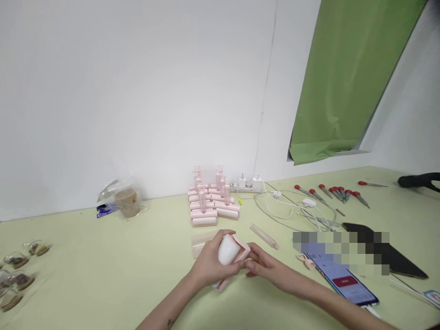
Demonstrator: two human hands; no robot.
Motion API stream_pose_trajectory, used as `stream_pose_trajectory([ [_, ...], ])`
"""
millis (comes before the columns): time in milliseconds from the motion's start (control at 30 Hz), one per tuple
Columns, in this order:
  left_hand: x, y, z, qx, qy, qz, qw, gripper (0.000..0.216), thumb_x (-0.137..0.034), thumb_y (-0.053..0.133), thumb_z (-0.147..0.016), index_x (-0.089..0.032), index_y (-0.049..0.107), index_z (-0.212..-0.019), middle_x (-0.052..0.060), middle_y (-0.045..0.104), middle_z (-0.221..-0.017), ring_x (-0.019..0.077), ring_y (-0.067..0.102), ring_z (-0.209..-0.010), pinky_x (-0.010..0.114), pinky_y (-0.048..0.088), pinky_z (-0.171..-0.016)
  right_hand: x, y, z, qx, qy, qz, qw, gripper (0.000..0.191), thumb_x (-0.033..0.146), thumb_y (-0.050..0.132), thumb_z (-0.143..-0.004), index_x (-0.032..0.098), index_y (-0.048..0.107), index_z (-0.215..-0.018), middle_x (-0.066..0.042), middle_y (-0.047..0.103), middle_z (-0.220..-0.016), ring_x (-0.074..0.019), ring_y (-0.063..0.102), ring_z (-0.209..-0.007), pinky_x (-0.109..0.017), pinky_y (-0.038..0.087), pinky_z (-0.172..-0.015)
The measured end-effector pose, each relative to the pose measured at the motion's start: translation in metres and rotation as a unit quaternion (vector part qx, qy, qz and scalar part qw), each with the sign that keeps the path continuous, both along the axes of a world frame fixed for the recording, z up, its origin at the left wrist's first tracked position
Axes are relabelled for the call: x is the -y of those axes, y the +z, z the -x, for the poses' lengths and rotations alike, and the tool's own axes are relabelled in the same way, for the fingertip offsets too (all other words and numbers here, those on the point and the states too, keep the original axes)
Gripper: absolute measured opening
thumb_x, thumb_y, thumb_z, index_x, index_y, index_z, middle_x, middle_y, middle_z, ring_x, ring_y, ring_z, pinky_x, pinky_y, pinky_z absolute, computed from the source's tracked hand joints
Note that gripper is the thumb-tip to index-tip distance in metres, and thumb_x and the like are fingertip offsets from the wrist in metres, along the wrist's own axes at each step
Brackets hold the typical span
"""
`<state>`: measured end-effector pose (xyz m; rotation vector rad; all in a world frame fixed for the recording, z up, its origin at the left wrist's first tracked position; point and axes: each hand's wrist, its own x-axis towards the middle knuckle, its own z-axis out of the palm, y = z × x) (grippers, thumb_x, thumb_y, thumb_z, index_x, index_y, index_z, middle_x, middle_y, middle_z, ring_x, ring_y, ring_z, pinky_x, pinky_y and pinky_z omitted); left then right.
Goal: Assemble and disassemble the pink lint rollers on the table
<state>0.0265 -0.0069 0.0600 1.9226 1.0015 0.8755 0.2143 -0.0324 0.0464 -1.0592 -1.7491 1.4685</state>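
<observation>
A lint roller head (229, 250) with a white roll in a pink casing is up off the table in front of me. My left hand (210, 261) wraps around it, thumb along the near side. At the casing's right end, the fingers of my right hand (263, 264) pinch the pink edge. Behind my left hand lies a pale pink curved cover (198, 244), partly hidden. A clear pink handle tube (264, 236) rests beyond my right hand. To the right, a pink loop-shaped end piece (305, 261) lies against the phone.
Stacked pink lint rollers (204, 219) with upright handles stand by the wall. A power strip (245, 188) and cables spread behind. Rightward are a lit phone (343, 279), a black tablet (388, 252) and red-handled tools (338, 192). A bagged cup (127, 202) and small glass domes (20, 279) sit left.
</observation>
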Motion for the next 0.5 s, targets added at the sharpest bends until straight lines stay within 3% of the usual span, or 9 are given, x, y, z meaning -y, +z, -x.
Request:
stream_pose_trajectory([
  [100,0.005,0.002,-0.007,0.026,-0.005,-0.007,1.000,0.043,-0.032,0.059,-0.065,-0.025,0.050,-0.107,0.001,0.064,-0.082,0.0183,0.058,-0.068,0.025,0.044,-0.059,0.003,-0.018,0.024,-0.109,-0.078,-0.016,0.991,0.032,0.046,0.044,-0.081,0.022,0.045,-0.102,-0.003,0.054,-0.093,-0.0173,0.054,-0.089,-0.032,0.044,-0.077],
  [200,0.008,0.003,-0.005,0.025,-0.007,-0.002,1.000,0.042,-0.032,0.056,-0.069,-0.025,0.049,-0.109,0.001,0.063,-0.079,0.0175,0.059,-0.065,0.026,0.046,-0.059,0.002,-0.024,0.039,-0.135,-0.122,-0.063,0.981,0.032,0.047,0.045,-0.080,0.021,0.047,-0.097,-0.003,0.056,-0.086,-0.0175,0.055,-0.080,-0.032,0.045,-0.074],
  [300,-0.002,0.002,0.012,0.043,-0.034,0.021,0.998,0.066,-0.030,0.065,-0.062,-0.026,0.038,-0.122,0.004,0.060,-0.096,0.0195,0.058,-0.080,0.030,0.046,-0.073,-0.003,-0.018,0.038,-0.117,-0.160,-0.099,0.975,0.030,0.047,0.046,-0.080,0.021,0.050,-0.094,-0.003,0.058,-0.088,-0.0188,0.054,-0.085,-0.031,0.043,-0.076],
  [367,-0.017,-0.002,0.032,0.063,-0.027,0.017,0.998,0.084,-0.028,0.072,-0.053,-0.024,0.032,-0.126,0.007,0.052,-0.113,0.0237,0.048,-0.104,0.034,0.034,-0.091,-0.011,-0.009,0.031,-0.096,-0.202,-0.123,0.967,0.030,0.047,0.045,-0.080,0.021,0.051,-0.094,-0.004,0.058,-0.091,-0.0197,0.053,-0.089,-0.031,0.043,-0.077],
  [433,-0.034,-0.012,0.052,0.047,0.032,0.013,0.998,0.085,-0.030,0.075,-0.049,-0.024,0.036,-0.124,0.008,0.046,-0.119,0.0269,0.035,-0.116,0.038,0.024,-0.098,-0.021,0.000,0.023,-0.067,-0.227,-0.152,0.960,0.032,0.048,0.045,-0.079,0.021,0.051,-0.095,-0.005,0.058,-0.093,-0.0204,0.053,-0.090,-0.031,0.043,-0.078],
  [500,-0.045,-0.027,0.066,0.000,0.082,0.053,0.995,0.083,-0.031,0.075,-0.047,-0.022,0.039,-0.121,0.009,0.044,-0.118,0.0283,0.033,-0.116,0.039,0.025,-0.096,-0.032,0.009,0.017,-0.019,-0.229,-0.191,0.954,0.033,0.047,0.046,-0.079,0.020,0.053,-0.096,-0.006,0.059,-0.096,-0.0208,0.053,-0.090,-0.031,0.042,-0.078],
])
